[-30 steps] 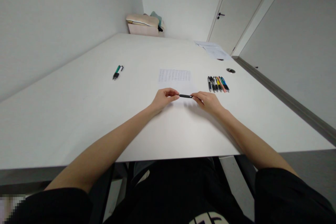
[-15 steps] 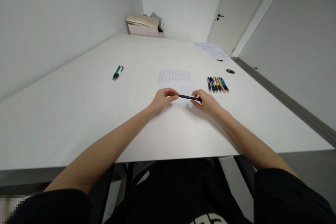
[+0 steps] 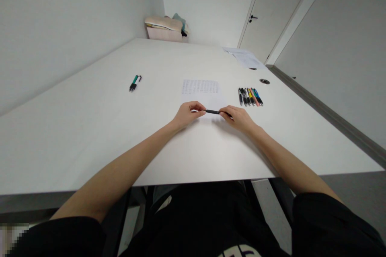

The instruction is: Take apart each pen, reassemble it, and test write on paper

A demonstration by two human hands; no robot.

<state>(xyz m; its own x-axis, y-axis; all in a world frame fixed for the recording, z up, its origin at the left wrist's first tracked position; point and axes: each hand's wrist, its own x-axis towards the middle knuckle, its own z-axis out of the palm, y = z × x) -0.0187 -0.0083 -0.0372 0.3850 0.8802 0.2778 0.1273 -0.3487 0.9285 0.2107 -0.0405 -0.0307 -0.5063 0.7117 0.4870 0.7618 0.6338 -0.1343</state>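
A black pen [image 3: 212,111] is held sideways between my two hands, over the lower part of a printed sheet of paper [image 3: 200,87]. The fingertips of my left hand [image 3: 188,113] pinch its left end. My right hand [image 3: 237,115] has thumb and fingers closed round its right part, which they partly hide. Beyond my right hand, several pens [image 3: 250,97] of different colours lie side by side in a row. Far to the left lie two more pens [image 3: 135,83], one with green and one with white on it.
The white table [image 3: 90,136] runs back to a pinkish box [image 3: 164,34] with folded cloth on top. More papers [image 3: 244,57] lie at the far right, near a round metal table insert [image 3: 264,82]. A wall borders the left side.
The fingers of my right hand have closed on the right part of the pen, covering more of it. My left hand keeps its pinch in nearly the same place.
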